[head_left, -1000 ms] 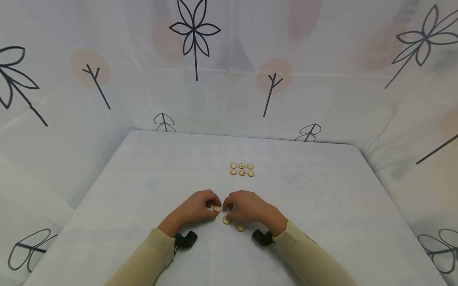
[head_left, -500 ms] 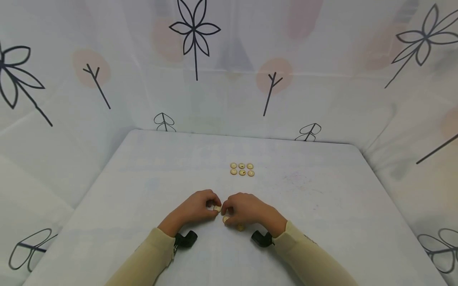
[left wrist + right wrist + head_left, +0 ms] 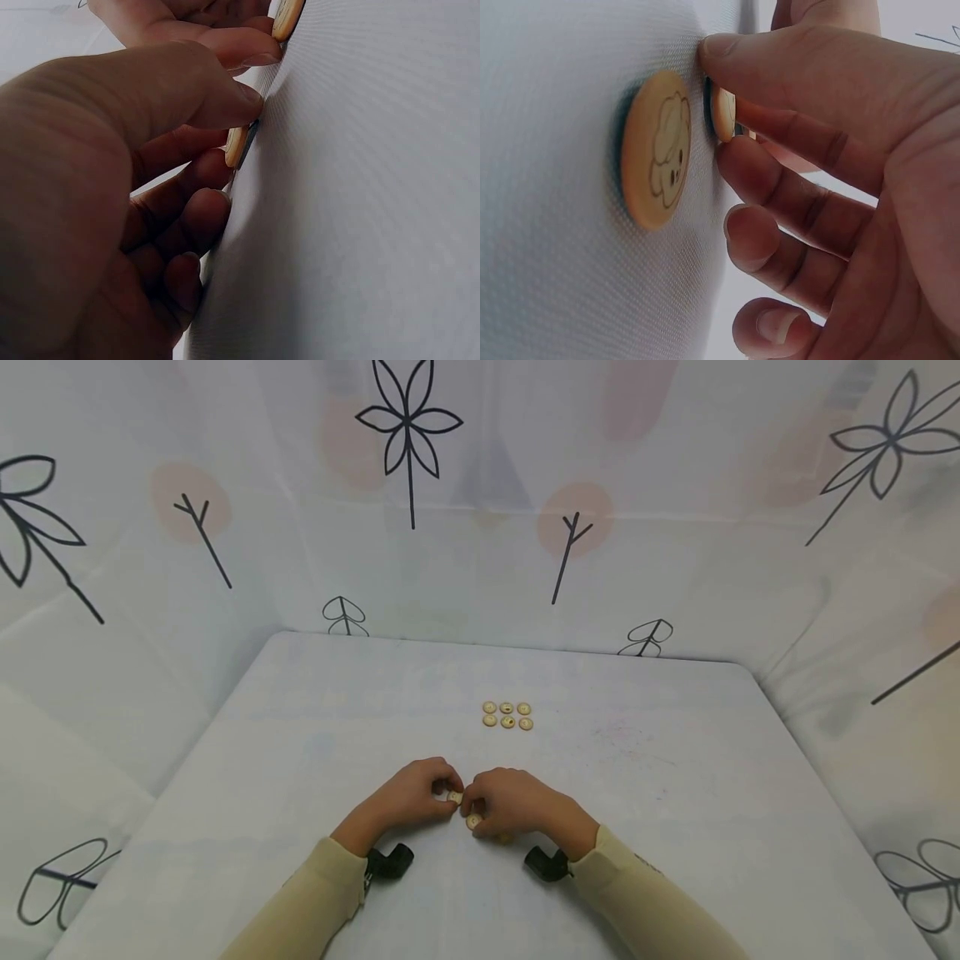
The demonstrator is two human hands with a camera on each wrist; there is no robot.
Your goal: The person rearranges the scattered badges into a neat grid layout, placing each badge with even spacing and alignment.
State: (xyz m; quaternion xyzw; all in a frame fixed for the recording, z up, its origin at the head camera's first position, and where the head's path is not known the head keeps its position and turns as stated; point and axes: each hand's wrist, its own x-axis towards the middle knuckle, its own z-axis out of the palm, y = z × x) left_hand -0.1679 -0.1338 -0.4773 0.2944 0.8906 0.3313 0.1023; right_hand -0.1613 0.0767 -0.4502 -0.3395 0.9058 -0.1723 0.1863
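Observation:
My left hand (image 3: pixel 417 792) holds a small round wooden disc (image 3: pixel 454 797) by its edges, between thumb and fingers, on the white table. In the left wrist view that disc (image 3: pixel 236 147) lies low against the cloth. Close by, my right hand (image 3: pixel 517 802) pinches a second disc (image 3: pixel 474 822), thumb on one side and fingers on the other; the right wrist view shows this disc (image 3: pixel 724 115) flat on the cloth. A third disc (image 3: pixel 657 151), with a line-drawn animal face, lies just beside the right thumb. From the head view, the right hand mostly covers it.
Farther back on the table (image 3: pixel 315 693), several similar discs (image 3: pixel 507 716) lie in two short rows. Dark wrist cameras sit at the left cuff (image 3: pixel 390 863) and right cuff (image 3: pixel 547 864). A patterned white curtain (image 3: pixel 480 568) encloses the table's back and sides.
My right hand has shifted slightly toward me and left, its fingers coming round the second disc and covering more of the third. The left hand has stayed in place.

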